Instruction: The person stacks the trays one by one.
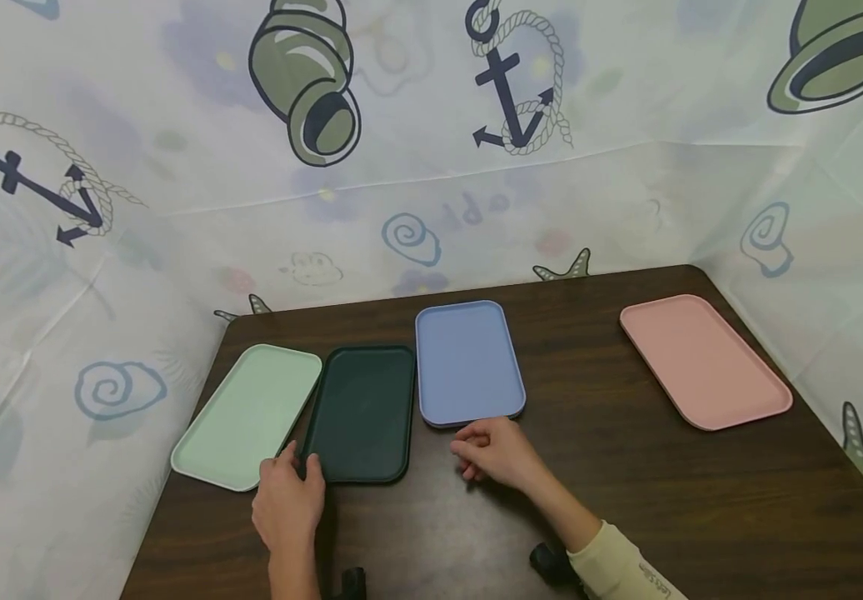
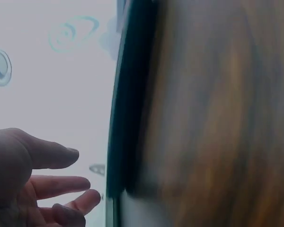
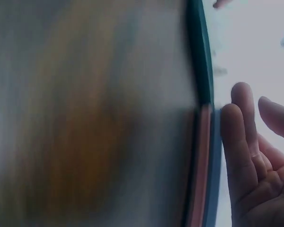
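My left hand (image 1: 289, 500) is at the near edges of a mint-green tray (image 1: 251, 417) and a dark green tray (image 1: 364, 417), thumb and fingers apart. In the left wrist view, that hand (image 2: 47, 184) holds nothing, beside the dark green tray's edge (image 2: 128, 104). Loosely bent, the fingers of my right hand (image 1: 495, 450) are by the near edge of a blue tray (image 1: 469, 362). From the right wrist, fingertips of this hand (image 3: 255, 175) appear close to the blue edge (image 3: 213, 165); contact is unclear. A pink edge (image 3: 201, 165) lies directly along it, possibly a stacked tray.
A pink tray (image 1: 705, 362) lies at the right on the dark wooden table (image 1: 589, 483). Patterned cloth (image 1: 416, 200) with anchors and shells hangs behind and at the sides. Black pieces (image 1: 551, 565) show beside both wrists.
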`<state>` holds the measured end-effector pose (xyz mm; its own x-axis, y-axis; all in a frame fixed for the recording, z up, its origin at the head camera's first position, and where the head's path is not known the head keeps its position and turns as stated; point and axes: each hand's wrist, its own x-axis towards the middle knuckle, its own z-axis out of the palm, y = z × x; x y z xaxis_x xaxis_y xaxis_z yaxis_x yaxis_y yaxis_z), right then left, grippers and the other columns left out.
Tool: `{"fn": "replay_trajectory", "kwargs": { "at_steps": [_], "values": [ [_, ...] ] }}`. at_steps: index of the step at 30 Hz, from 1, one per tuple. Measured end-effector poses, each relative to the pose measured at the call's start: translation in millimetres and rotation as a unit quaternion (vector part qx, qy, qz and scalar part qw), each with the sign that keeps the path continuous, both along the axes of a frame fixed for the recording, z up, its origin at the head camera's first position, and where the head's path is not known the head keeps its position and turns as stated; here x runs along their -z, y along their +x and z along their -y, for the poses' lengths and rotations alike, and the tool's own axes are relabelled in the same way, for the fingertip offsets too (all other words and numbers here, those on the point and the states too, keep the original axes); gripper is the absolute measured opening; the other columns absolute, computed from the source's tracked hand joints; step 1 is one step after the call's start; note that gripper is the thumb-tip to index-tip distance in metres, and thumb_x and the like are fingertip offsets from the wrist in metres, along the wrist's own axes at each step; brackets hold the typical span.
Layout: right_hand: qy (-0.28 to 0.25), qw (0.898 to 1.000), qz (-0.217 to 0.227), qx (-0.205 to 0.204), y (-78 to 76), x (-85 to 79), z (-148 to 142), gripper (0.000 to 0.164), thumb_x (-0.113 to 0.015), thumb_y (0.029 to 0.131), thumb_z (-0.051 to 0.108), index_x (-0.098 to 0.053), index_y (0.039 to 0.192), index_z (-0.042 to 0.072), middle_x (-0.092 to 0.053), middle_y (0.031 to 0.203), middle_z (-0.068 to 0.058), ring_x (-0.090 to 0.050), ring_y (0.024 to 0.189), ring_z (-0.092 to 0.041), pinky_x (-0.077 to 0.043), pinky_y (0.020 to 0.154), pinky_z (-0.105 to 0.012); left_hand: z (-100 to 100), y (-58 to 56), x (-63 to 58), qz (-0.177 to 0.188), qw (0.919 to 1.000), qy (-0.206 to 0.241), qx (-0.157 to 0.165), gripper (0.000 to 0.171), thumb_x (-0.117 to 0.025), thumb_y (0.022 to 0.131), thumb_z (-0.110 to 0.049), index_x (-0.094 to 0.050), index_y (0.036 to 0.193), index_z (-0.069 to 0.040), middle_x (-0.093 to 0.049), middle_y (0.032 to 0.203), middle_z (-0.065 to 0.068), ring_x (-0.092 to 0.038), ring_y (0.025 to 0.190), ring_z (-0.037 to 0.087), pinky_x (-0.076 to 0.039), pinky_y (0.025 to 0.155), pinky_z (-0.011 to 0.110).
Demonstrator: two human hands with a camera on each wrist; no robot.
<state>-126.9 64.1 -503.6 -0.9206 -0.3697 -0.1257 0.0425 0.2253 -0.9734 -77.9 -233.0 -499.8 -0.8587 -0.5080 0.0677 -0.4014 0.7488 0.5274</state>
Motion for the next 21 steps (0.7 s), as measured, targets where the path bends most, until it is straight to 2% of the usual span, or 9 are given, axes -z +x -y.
{"fn": "replay_trajectory", "kwargs": {
  "at_steps": [2,5,10,15,21],
  "values": [
    [-0.001,1.000,0.004,-0.022,4.4,0.8,11.3,0.020,-0.070,0.091,0.014,-0.071,0.100,-0.004,-0.070,0.071,-0.015,-0.068,0.058,-0.026,-0.055,0.053,-0.036,6.7,0.7,1.1,0.013,0.9999,0.001,-0.009,0.047,-0.055,0.097,-0.028,-0.056,0.135,-0.001,-0.053,0.106,0.022,-0.057,0.082,0.042,-0.044,0.065,0.056],
    [-0.001,0.999,0.019,-0.038,7.8,4.0,26.3,0.022,-0.071,0.090,0.012,-0.070,0.103,-0.006,-0.070,0.072,-0.015,-0.069,0.058,-0.027,-0.055,0.051,-0.034,12.8,0.8,0.9,0.038,0.9992,0.011,-0.004,0.047,-0.055,0.097,-0.029,-0.057,0.133,-0.001,-0.055,0.105,0.023,-0.057,0.087,0.044,-0.043,0.067,0.057],
    [-0.007,0.998,0.051,-0.036,8.7,9.8,44.0,0.038,-0.071,0.089,0.009,-0.063,0.118,-0.013,-0.071,0.075,-0.016,-0.069,0.059,-0.028,-0.055,0.051,-0.032,18.4,-1.1,2.4,0.061,0.9980,0.015,0.011,0.043,-0.055,0.097,-0.027,-0.060,0.131,0.000,-0.063,0.105,0.020,-0.060,0.092,0.043,-0.045,0.070,0.057],
    [-0.012,0.998,0.057,-0.028,9.5,13.7,56.1,0.054,-0.072,0.089,0.009,-0.051,0.131,-0.016,-0.071,0.076,-0.015,-0.070,0.061,-0.030,-0.055,0.051,-0.031,21.2,-5.2,3.6,0.068,0.9975,0.013,0.015,0.040,-0.058,0.095,-0.023,-0.061,0.129,-0.001,-0.065,0.104,0.020,-0.061,0.093,0.041,-0.045,0.072,0.057],
    [-0.001,0.998,0.050,-0.028,14.3,16.0,66.3,0.067,-0.071,0.090,0.010,-0.037,0.141,-0.016,-0.072,0.076,-0.011,-0.070,0.063,-0.028,-0.055,0.053,-0.032,23.5,-5.5,4.5,0.086,0.9958,0.020,0.027,0.039,-0.061,0.094,-0.020,-0.061,0.128,-0.001,-0.066,0.094,0.012,-0.060,0.080,0.032,-0.046,0.065,0.051]
  ]
}}
